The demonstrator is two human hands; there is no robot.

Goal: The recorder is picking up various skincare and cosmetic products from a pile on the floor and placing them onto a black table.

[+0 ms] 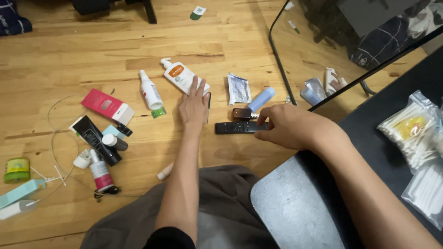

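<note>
Wooden plank floor carries a slim black plastic remote control [237, 127] at centre; the right hand [288, 127] pinches its end, narrow. At ten o'clock the left hand [194, 107] lies flat, fingers spread, touching a white pump bottle with orange label [181, 75].

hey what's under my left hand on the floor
The left hand lies flat over a dark flat thing; only its right edge shows. The fingertips rest on the white bottle. What the rest is stays hidden under the palm.

The remote [235, 127] lies before the small bottle [241, 114].
</note>
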